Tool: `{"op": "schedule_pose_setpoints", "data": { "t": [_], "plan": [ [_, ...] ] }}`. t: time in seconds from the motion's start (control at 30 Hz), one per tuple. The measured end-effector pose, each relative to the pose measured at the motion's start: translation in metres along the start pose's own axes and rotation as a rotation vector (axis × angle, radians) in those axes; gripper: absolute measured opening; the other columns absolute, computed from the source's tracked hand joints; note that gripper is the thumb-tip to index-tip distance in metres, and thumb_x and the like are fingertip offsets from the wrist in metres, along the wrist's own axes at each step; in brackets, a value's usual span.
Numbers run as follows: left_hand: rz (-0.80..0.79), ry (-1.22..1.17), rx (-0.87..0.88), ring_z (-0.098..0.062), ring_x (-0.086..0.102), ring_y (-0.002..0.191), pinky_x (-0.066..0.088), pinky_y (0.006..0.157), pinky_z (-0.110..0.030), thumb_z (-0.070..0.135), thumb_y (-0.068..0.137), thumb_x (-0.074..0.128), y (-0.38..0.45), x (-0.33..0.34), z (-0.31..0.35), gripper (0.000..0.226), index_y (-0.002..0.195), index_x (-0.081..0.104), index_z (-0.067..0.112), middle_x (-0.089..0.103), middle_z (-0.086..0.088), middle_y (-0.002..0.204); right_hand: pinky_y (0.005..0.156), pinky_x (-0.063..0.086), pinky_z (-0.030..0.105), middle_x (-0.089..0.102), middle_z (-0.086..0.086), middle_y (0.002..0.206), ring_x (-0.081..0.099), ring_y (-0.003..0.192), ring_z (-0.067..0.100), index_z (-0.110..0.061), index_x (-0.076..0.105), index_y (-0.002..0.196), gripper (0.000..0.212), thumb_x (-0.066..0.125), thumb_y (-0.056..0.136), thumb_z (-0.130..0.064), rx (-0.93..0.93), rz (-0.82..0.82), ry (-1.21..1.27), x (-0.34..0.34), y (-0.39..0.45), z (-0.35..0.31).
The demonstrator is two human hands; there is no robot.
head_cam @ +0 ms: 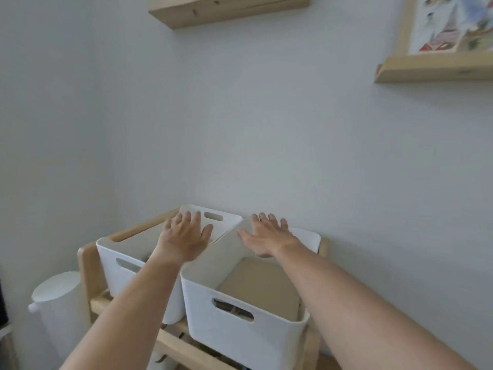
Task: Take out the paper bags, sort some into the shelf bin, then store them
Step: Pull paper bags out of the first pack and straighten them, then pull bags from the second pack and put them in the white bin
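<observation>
Head view: two bare arms reach forward over two white bins on a wooden shelf set against a pale wall.
Left hand [184, 236]: fingers spread and straight, palm down, holding nothing; it hovers above the far end of the left bin [120, 265], whether touching its rim cannot be told.
Right hand [266, 237]: fingers spread likewise, nothing held; it sits over the far end of the right bin [240, 327], contact not discernible.
Paper bags [261, 284]: flat brown paper lies inside the right bin, more brown showing through its near handle slot; number of bags cannot be told.
Shelf [88, 265]: light wood frame carrying both bins side by side, nearly touching, on the top tier.
Placement: bins stand with open tops and handle slots facing near, which suits lifting out or reaching in.
Step, judged: both hands are positioned to reach into or seize a bin; removal of bags has not begun.
Surroundings: white lidded can [57, 303] at left of the shelf; wooden ledges [229, 9] on the wall above.
</observation>
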State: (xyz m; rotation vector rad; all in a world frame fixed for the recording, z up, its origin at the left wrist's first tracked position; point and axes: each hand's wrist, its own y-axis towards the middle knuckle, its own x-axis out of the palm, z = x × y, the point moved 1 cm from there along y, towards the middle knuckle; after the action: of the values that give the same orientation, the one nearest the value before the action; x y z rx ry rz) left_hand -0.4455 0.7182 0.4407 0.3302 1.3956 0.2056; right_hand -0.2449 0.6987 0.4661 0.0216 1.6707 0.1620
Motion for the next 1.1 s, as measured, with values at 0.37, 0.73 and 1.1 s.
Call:
{"op": "schedule_pose_setpoints", "data": {
  "t": [0.37,0.73,1.1],
  "plan": [
    [-0.029,-0.139,0.191,-0.033,0.038,0.135,0.027,0.112,-0.046,0.049,0.100,0.025,-0.169,-0.027,0.173,0.060,0.142,0.038,0.009,0.044,-0.015,0.145,0.121,0.003,0.054,0.013,0.011,0.166,0.008,0.152,0.029,-0.012,0.013,0.159,0.077,0.020,0.100,-0.061,0.176,0.007,-0.012,-0.016,-0.229,0.140],
    [-0.231,-0.227,0.516,-0.032,0.026,0.147,0.018,0.117,-0.046,0.056,0.097,0.021,-0.411,0.069,0.339,0.073,0.152,0.030,0.008,0.028,-0.016,0.159,0.121,0.006,0.054,0.012,0.010,0.166,0.008,0.153,0.028,-0.013,0.013,0.159,0.071,0.023,0.102,-0.055,0.436,-0.143,-0.029,0.081,-0.480,0.271],
    [-0.497,-0.224,0.736,-0.023,0.026,0.147,0.019,0.118,-0.039,0.045,0.102,0.035,-0.608,0.159,0.419,0.052,0.145,0.040,0.016,0.028,-0.008,0.160,0.121,0.010,0.052,0.012,0.013,0.165,0.011,0.151,0.032,-0.014,0.012,0.158,0.063,0.029,0.105,-0.043,0.700,-0.258,0.144,0.192,-0.678,0.334]
  ]
}}
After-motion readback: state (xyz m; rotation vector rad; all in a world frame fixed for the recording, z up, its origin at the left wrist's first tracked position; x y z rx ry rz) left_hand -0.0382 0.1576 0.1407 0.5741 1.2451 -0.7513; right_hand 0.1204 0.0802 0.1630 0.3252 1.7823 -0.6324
